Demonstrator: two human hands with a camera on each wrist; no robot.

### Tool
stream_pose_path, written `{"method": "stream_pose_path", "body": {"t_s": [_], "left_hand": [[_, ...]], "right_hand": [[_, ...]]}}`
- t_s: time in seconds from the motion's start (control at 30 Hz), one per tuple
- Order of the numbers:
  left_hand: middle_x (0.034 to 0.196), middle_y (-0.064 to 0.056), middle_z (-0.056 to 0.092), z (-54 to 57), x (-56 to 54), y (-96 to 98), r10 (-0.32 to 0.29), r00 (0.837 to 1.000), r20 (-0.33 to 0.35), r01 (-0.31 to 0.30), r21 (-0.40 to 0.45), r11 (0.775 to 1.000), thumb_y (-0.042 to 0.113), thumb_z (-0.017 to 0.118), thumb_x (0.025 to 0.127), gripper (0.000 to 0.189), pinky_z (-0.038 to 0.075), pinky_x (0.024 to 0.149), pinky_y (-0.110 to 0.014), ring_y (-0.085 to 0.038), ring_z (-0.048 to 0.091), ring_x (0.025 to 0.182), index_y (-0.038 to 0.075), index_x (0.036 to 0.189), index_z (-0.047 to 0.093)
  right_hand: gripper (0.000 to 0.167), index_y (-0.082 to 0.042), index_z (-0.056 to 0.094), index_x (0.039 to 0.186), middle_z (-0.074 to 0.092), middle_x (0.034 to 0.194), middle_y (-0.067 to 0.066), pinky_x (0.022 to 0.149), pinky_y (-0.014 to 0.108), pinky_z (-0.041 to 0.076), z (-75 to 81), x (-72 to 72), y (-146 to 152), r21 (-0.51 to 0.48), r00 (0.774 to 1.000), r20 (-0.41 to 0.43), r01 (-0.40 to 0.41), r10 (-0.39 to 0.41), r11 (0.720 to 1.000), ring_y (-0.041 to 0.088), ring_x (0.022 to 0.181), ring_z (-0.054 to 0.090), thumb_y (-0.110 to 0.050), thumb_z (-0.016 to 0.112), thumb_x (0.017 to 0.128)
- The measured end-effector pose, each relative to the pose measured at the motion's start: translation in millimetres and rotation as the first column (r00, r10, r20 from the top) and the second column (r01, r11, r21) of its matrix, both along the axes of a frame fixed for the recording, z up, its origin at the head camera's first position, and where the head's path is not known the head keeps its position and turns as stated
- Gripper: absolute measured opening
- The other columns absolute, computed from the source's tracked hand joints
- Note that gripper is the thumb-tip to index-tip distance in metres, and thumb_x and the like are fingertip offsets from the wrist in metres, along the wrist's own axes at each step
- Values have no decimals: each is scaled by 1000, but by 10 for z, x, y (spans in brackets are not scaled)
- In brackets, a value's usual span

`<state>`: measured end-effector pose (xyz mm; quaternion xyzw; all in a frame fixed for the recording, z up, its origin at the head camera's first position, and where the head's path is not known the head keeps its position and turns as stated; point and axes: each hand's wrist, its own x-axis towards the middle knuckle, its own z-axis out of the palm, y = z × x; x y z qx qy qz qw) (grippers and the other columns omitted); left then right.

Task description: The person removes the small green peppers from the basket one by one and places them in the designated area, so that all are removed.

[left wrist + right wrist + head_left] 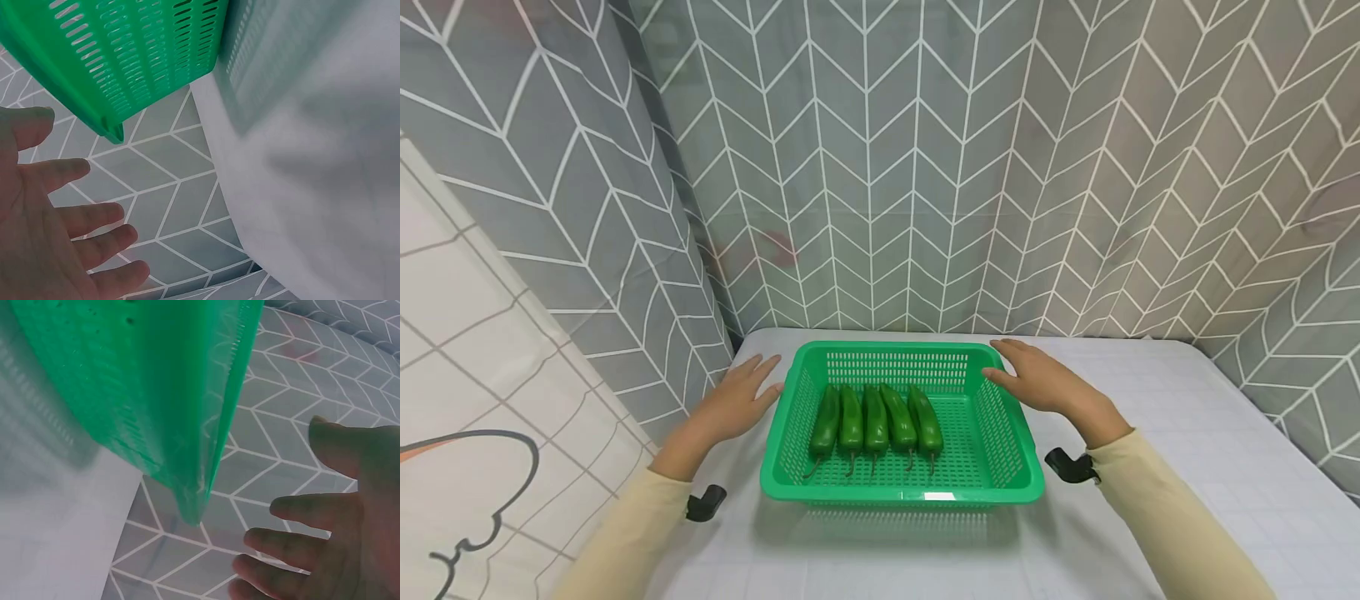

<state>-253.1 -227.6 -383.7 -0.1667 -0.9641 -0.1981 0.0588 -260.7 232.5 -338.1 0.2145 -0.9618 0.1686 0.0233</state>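
Observation:
A green plastic basket [902, 495] with slotted walls stands on the table in the head view. Several green peppers [876, 421] lie side by side in its left and middle part, stems toward the near wall. Just left of the basket is my left hand [737, 402], fingers spread; the left wrist view shows its palm [44, 231] apart from the basket wall [137, 56]. My right hand [1043, 379] hovers by the basket's far right corner, fingers extended. In the right wrist view a gap separates these fingers [294, 547] from the basket.
A white cloth covers the table [1150, 467]. Behind it hangs a grey curtain [880, 167] with a white chevron pattern, which also runs along both sides. At the left is a white panel with grid lines [490, 375]. Each wrist carries a black strap mount [706, 503].

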Motion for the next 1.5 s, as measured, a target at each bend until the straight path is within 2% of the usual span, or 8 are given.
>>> {"method": "stream_pose_path", "body": {"t_s": [0.17,0.4,0.7,0.97,1.23,1.5], "left_hand": [[152,-37,34,-30,6,18,-9,1000,12,8,24,1000,31,47,109,56,26,107,-72,-57,30,139,-1,154,38],[147,-37,40,-81,-33,42,-51,999,-6,51,64,997,29,47,109,54,29,105,-72,-57,35,136,-1,153,40],[145,-32,46,-145,-61,55,-105,994,8,103,168,980,23,48,109,50,31,107,-67,-51,40,136,-5,150,42],[151,-30,42,-178,-78,55,-106,991,81,85,232,969,27,46,110,53,30,109,-66,-50,36,140,-5,152,39],[145,-31,47,-229,-80,56,-87,988,130,47,283,958,30,45,111,53,40,100,-67,-50,49,128,1,155,36],[141,-33,49,-283,-76,72,-102,976,190,29,353,935,31,40,112,52,40,101,-64,-50,51,127,7,157,29]], "right_hand": [[62,11,42,147,43,148,33,107,65,34,11,-15,-53,-17,1000,3,-19,20,1000,51,137,39,-31,59,104],[60,11,43,147,44,147,33,106,64,35,45,-37,-99,-13,999,24,-38,38,999,50,136,41,-28,58,104],[58,13,45,144,48,144,31,107,62,35,116,-63,-185,-23,996,15,-84,85,996,49,134,44,-28,58,105],[59,12,43,146,48,145,31,108,61,35,113,-101,-262,-31,995,50,-88,90,996,48,135,44,-29,56,105],[59,10,42,148,47,147,29,109,60,35,59,-149,-345,-39,992,83,-91,94,995,46,136,43,-29,55,106],[58,9,44,147,50,146,26,108,58,36,15,-182,-431,-45,987,109,-115,119,992,44,136,45,-32,54,106]]}}
